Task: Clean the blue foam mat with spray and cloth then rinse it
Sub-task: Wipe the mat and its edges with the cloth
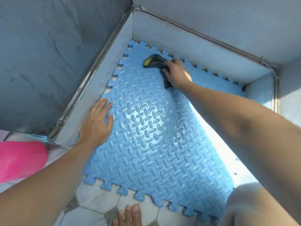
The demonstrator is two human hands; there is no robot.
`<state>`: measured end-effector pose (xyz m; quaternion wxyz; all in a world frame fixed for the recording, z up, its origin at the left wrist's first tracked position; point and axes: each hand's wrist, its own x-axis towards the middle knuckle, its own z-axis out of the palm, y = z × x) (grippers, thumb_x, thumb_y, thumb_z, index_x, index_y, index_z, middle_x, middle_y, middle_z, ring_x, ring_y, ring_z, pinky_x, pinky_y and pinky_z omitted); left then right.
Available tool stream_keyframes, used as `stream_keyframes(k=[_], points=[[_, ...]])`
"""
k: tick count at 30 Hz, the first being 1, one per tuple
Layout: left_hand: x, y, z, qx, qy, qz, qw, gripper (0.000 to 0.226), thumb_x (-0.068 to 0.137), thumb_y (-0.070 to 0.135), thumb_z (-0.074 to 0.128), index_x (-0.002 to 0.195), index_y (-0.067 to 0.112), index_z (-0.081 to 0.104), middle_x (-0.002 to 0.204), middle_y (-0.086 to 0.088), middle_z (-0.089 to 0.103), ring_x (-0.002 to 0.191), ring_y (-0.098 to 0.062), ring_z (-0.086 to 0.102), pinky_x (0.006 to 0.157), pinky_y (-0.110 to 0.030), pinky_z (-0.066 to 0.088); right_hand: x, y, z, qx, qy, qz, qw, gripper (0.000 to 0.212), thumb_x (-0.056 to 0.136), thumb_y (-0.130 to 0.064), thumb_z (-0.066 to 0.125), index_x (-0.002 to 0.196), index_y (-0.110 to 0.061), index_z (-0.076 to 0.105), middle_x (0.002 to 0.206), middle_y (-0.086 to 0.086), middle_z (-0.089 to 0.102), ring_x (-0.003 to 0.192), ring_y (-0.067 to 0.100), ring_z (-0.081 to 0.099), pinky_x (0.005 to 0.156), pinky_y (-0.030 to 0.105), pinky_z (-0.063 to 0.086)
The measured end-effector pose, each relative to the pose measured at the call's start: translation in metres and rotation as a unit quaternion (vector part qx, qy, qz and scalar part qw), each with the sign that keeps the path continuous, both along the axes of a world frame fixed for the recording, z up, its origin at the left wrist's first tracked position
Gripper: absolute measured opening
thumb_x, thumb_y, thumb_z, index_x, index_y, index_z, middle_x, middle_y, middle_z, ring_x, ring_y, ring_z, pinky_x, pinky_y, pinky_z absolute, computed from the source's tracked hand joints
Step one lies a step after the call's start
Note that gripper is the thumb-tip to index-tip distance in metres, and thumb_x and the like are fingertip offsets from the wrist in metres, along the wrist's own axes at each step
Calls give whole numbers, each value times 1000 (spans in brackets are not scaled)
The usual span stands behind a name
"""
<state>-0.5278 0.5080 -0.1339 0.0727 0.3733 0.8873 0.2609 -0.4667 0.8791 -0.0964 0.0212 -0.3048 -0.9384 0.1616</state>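
Observation:
The blue foam mat (151, 136), with a raised tread pattern and puzzle-tooth edges, lies on the tiled floor and runs into a corner of the walls. My left hand (97, 121) presses flat on the mat's left edge, fingers spread. My right hand (176, 72) reaches to the mat's far end and grips a dark cloth (155, 61) with a yellow patch, pressed onto the mat's surface. No spray bottle is in view.
Grey-blue walls (48, 54) with a low ledge (203, 51) box in the mat on the left and far sides. A pink object (21, 160) sits at the left. My bare toes (128, 216) and a knee (254, 206) are at the bottom on hexagonal tiles (97, 196).

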Motion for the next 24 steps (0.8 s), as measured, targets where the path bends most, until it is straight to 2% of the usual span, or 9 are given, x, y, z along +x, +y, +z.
stream_keyframes(k=[2, 4, 6, 8, 11, 15, 19, 21, 24], points=[[0, 1, 1, 2, -3, 0, 1000, 49, 102, 25, 46, 147, 8, 57, 160, -7, 47, 152, -25, 37, 125, -37, 26, 76, 49, 0, 42, -26, -103, 993, 36, 96, -38, 49, 127, -22, 60, 119, 20, 52, 97, 38, 57, 85, 39, 50], [0, 1, 0, 4, -3, -2, 1000, 49, 102, 24, 47, 147, 7, 56, 160, -7, 46, 152, -25, 36, 125, -37, 27, 159, 87, -3, 71, -42, -207, 975, 48, 90, -42, 41, 127, -17, 60, 117, 27, 54, 102, 45, 57, 89, 46, 52], [1, 1, 0, -1, 0, -4, 1000, 46, 104, 20, 50, 148, 7, 55, 161, -7, 45, 152, -25, 35, 125, -38, 26, 225, 99, -5, 54, -56, -299, 951, 49, 90, -42, 41, 129, -17, 59, 121, 31, 54, 110, 49, 56, 97, 51, 50], [1, 1, 1, -7, 11, -8, 1000, 45, 105, 18, 51, 148, 6, 54, 162, -9, 44, 153, -26, 35, 125, -39, 25, 256, 92, -11, 49, -79, -345, 934, 42, 96, -37, 45, 133, -19, 56, 127, 31, 53, 116, 50, 53, 105, 50, 45], [-3, 2, -1, -18, 23, -25, 999, 49, 105, 24, 43, 147, 2, 54, 161, -14, 45, 152, -31, 36, 127, -42, 25, 233, 73, -17, 49, -64, -356, 931, 41, 98, -37, 44, 134, -20, 56, 136, 26, 45, 126, 49, 43, 111, 48, 38], [18, -26, 7, 10, -26, -13, 1000, 53, 105, 31, 44, 148, 1, 52, 158, -17, 47, 147, -32, 42, 125, -43, 27, 159, 40, -18, 39, -9, -268, 963, 40, 94, -44, 49, 125, -22, 62, 130, 24, 53, 118, 46, 53, 103, 47, 47], [66, -97, 24, 129, -151, 95, 975, 62, 105, 41, 40, 161, 16, 29, 162, -4, 41, 149, -17, 40, 124, -40, 31, 75, -51, -11, 27, 39, -74, 996, 36, 96, -42, 52, 122, -20, 66, 118, 17, 55, 108, 37, 55, 91, 45, 52], [77, -116, 32, 183, -197, 135, 954, 60, 105, 42, 37, 160, 21, 28, 157, 1, 45, 147, -13, 44, 122, -41, 35, 49, -115, -8, 15, 73, 34, 997, 34, 95, -38, 57, 120, -17, 69, 113, 13, 56, 105, 32, 54, 83, 43, 52], [80, -126, 43, 225, -200, 168, 939, 60, 107, 42, 33, 155, 8, 39, 149, -5, 55, 141, -17, 52, 118, -44, 41, 43, -220, -7, -21, 87, 192, 977, 30, 94, -36, 58, 116, -20, 70, 107, 7, 55, 99, 25, 53, 69, 39, 53]])
